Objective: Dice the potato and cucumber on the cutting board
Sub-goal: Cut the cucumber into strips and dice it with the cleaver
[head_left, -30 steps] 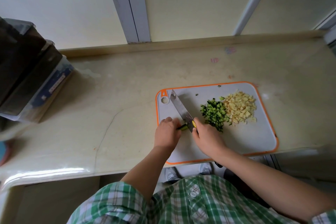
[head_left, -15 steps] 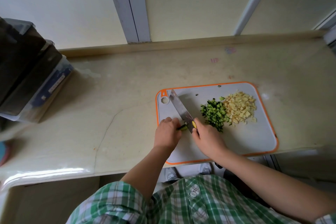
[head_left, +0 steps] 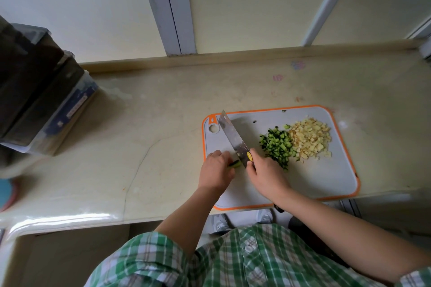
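While stacked bins (head_left: 42, 91) sit left, the board (head_left: 314, 182) lies apart.

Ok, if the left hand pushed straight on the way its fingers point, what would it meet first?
Probably the knife: the left hand holds the cucumber stub with fingers aimed right, and its blade stands just past the stub. Its height off the board is unclear.
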### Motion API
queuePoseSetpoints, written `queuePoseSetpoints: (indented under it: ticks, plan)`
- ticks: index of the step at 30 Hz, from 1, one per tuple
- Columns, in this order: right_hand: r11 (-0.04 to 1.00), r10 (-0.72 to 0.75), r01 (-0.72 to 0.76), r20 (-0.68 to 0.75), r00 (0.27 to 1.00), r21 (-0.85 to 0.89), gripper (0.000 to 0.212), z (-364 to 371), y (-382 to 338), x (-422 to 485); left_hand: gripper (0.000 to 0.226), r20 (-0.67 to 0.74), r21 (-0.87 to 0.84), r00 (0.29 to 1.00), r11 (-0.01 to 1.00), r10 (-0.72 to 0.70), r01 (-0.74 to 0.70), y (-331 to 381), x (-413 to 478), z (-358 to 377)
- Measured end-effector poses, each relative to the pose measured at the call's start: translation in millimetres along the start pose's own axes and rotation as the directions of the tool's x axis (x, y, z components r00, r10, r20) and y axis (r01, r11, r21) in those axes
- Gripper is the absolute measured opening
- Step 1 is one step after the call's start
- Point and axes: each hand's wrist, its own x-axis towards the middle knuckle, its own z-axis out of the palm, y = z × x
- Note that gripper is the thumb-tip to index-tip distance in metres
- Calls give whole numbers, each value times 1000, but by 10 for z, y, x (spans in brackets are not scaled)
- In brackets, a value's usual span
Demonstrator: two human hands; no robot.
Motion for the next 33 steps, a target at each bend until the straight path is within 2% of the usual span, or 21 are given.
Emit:
queuePoseSetpoints:
  ticks: [5, 11, 19, 23, 33]
  plan:
    - [998, -27, 29, 32, 999, -51, 4, -19, -15, -31, 13, -10, 6, 1000, 1000, 2, -2, 7, 5, 1]
    - [994, -9, 10, 16, 1000, -108, 18, 105, -12, -55, 13, -3, -2, 1000, 1000, -16, 16, 19, 1, -5]
    - [1000, 11, -11, -14, 1000, -12, 9, 59, -9, -25, 16, -5, -8, 1000, 1000, -9, 9, 9, -28, -27]
    - [999, -18, 19, 9, 1000, -37, 3, 6, -50, -38, 16, -21, -7, 1000, 1000, -9, 9, 3, -35, -15]
    - [998, -5, 6, 13, 1000, -62, 13, 155, -62, -14, 16, -11, -17, 1000, 1000, -16, 16, 10, -22, -36]
